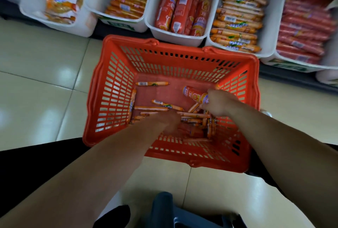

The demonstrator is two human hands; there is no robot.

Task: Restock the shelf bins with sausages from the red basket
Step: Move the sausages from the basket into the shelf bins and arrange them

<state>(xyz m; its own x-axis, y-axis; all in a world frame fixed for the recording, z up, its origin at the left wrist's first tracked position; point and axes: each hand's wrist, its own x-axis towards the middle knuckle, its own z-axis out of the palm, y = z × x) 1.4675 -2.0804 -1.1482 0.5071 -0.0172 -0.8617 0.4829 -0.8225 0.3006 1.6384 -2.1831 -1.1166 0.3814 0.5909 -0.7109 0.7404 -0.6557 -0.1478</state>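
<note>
The red basket (113, 89) stands on the floor below the shelf, with several thin orange sausages (167, 105) scattered on its bottom. My right hand (220, 102) is inside it at the right, closed around a thick red-orange sausage (194, 94). My left hand (169, 121) reaches into the pile near the middle; it is blurred and its fingers are hidden among the sausages. White shelf bins (175, 36) run along the top, one with thick red sausages (180, 5), others with thin orange sausages (236, 25) and red sausages (301, 32).
Cream floor tiles (40, 74) surround the basket. A left bin (60, 5) holds mixed snack packets. My dark clothing (27, 165) and a blue-grey object (164, 207) lie at the bottom edge. The shelf base is dark.
</note>
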